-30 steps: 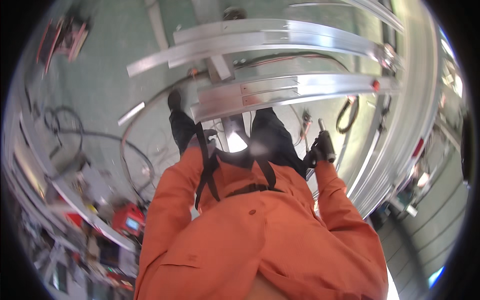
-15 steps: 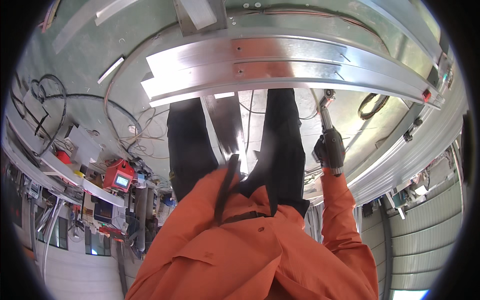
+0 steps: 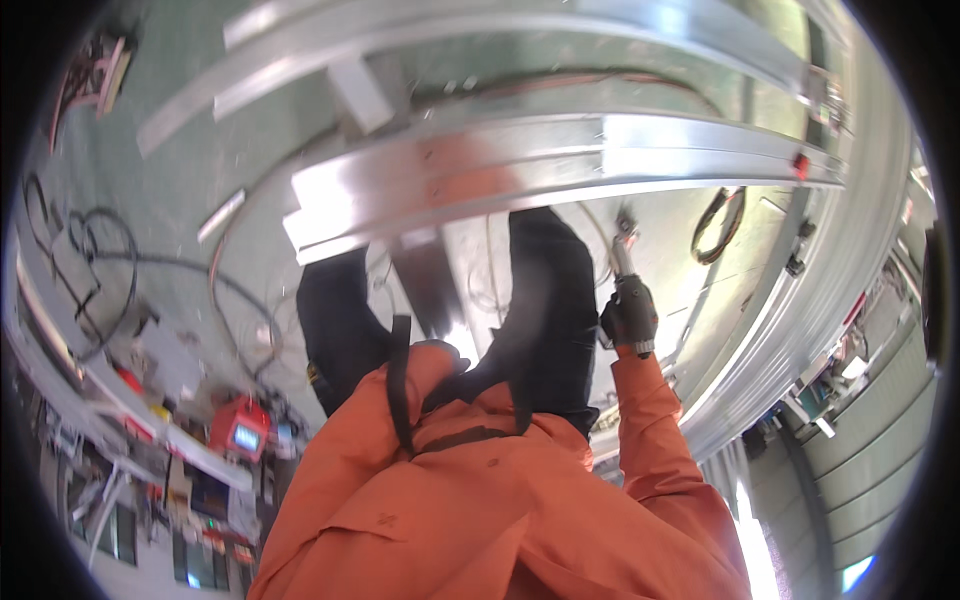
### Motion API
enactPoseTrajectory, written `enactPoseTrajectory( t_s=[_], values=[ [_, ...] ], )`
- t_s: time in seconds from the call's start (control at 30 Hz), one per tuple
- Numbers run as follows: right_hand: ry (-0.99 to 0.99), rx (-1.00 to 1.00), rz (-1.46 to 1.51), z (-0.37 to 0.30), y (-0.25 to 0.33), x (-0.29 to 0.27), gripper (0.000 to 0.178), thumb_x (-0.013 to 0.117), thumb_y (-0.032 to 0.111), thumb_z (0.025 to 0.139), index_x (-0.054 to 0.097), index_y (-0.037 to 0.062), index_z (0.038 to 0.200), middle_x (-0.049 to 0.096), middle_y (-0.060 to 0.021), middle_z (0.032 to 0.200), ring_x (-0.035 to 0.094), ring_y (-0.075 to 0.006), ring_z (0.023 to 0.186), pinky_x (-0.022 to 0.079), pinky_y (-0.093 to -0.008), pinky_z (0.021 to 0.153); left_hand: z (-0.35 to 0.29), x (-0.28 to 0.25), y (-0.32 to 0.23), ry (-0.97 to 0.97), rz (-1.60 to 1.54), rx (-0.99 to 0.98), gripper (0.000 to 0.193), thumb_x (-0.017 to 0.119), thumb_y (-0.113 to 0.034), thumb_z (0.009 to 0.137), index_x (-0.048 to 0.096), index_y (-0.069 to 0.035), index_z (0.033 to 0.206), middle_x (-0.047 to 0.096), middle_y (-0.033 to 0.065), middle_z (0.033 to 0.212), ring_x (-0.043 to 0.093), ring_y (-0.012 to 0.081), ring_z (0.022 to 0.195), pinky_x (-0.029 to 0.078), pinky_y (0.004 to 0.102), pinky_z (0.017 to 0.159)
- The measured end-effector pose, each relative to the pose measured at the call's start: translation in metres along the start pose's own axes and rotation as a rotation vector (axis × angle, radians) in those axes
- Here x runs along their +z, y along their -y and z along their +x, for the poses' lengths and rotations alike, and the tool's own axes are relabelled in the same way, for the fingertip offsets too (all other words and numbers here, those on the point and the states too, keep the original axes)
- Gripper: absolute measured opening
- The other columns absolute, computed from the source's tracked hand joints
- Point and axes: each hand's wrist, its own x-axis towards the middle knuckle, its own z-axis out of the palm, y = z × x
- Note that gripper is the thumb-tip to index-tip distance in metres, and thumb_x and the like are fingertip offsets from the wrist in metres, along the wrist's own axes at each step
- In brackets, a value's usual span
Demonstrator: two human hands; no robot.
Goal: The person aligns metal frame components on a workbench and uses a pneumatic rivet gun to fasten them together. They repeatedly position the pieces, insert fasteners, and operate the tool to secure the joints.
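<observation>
My right hand (image 3: 622,318), in a dark glove, is closed around a dark hand-held power tool (image 3: 636,305). The tool has a slim silver neck and a small head that points away from me, over the floor beside my right leg. Blur hides its exact kind. My left hand (image 3: 458,362) is by my lap, between my thighs; only a dark bit of glove shows past the orange cuff, and its fingers are hidden. Beyond my knees lies a long, shiny metal profile (image 3: 540,160), apart from both hands.
Another long metal bar (image 3: 480,22) runs farther off. A coiled cable (image 3: 718,228) lies right of the tool, and looped hoses (image 3: 105,240) spread at the left. A red machine with a lit screen (image 3: 240,428) stands lower left. Stacked metal lengths (image 3: 800,290) line the right side.
The view has shifted and more of the far metal bar shows. My right hand with the tool sits slightly farther left in the picture. A dark glove edge now shows at my left cuff.
</observation>
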Motion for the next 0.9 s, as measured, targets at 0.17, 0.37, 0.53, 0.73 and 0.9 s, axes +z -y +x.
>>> enactPoseTrajectory(
  t_s=[0.17, 0.37, 0.53, 0.73, 0.9],
  values=[
    [-0.361, 0.174, 0.310, 0.047, -0.068, -0.002, 0.031, 0.064, 0.012, 0.089, 0.065, 0.0061, 0.119, 0.069, -0.0077, 0.103, 0.067, -0.0196, 0.092, 0.054, -0.0332, 0.077, -0.011, -0.108, 0.006, -0.370, 0.030, -0.174, 0.046, 0.054, -0.048, 0.089, 0.075, -0.015, 0.112, 0.069, 0.0190, 0.122, 0.065, 0.0406, 0.111, 0.051, 0.0489, 0.098],
    [-0.665, -0.337, 0.532, 0.124, -0.059, -0.083, 0.049, 0.059, 0.012, 0.090, 0.055, 0.0054, 0.138, 0.064, -0.0146, 0.128, 0.064, -0.0314, 0.111, 0.053, -0.0391, 0.093, -0.013, -0.130, 0.053, -0.713, 0.253, -0.079, 0.037, 0.054, -0.028, 0.094, 0.069, -0.010, 0.123, 0.068, 0.0216, 0.124, 0.066, 0.0422, 0.110, 0.053, 0.0490, 0.096],
    [-0.529, -0.447, -0.031, 0.160, -0.021, -0.099, 0.072, 0.063, 0.020, 0.088, 0.037, 0.0224, 0.155, 0.057, -0.0123, 0.138, 0.060, -0.0350, 0.119, 0.052, -0.0439, 0.097, 0.028, -0.089, 0.118, -0.993, -0.168, 0.128, 0.036, 0.055, -0.022, 0.096, 0.066, -0.007, 0.127, 0.069, 0.0230, 0.120, 0.068, 0.0369, 0.109, 0.054, 0.0414, 0.094],
    [-0.589, -0.315, -0.254, 0.181, -0.016, -0.137, 0.083, 0.068, 0.023, 0.085, 0.030, 0.0257, 0.159, 0.057, -0.0074, 0.138, 0.062, -0.0338, 0.117, 0.048, -0.0441, 0.099, -0.012, -0.081, 0.091, -1.187, -0.239, 0.322, 0.035, 0.057, -0.024, 0.096, 0.069, -0.003, 0.122, 0.074, 0.0157, 0.107, 0.071, 0.0233, 0.097, 0.055, 0.0350, 0.084],
    [-0.505, -0.345, -0.480, 0.230, -0.079, -0.138, 0.082, 0.071, 0.023, 0.083, 0.034, 0.0249, 0.156, 0.052, -0.0081, 0.143, 0.059, -0.0320, 0.122, 0.044, -0.0492, 0.103, -0.019, -0.081, 0.092, -1.247, -0.231, 0.169, 0.033, 0.060, -0.025, 0.093, 0.070, -0.006, 0.118, 0.074, 0.0169, 0.107, 0.071, 0.0300, 0.104, 0.053, 0.0375, 0.090]
  ],
)
